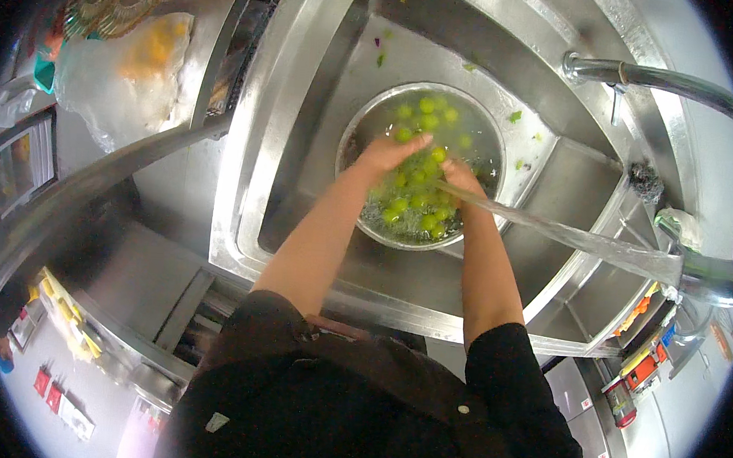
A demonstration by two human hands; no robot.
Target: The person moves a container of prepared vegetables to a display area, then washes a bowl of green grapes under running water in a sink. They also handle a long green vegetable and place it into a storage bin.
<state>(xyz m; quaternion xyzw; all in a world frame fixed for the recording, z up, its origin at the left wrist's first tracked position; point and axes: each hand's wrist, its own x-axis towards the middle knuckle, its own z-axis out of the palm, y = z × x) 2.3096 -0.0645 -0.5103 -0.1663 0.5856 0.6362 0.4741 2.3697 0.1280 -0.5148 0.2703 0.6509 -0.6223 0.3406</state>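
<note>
A round metal bowl (411, 247) full of water stands in a stainless steel sink (322, 122). Small round green fruits (399, 204) float and lie in it. Both hands reach into the bowl among them: my left hand (388, 155) from the left, its thumb above the water, and my right hand (464, 177) from the right. Their fingers are mostly hidden under water and fruit, so a grip cannot be made out. A stream of water (567, 235) runs from the faucet spout (707, 275) at the right and lands beside my right hand.
Green scraps (515, 116) lie on the sink floor. Another metal tap (659, 77) juts over the far right rim, with a steel wool scourer (645, 182) nearby. A clear plastic bag (124, 82) sits on the left counter. Another person's hand (2, 346) shows at the far left.
</note>
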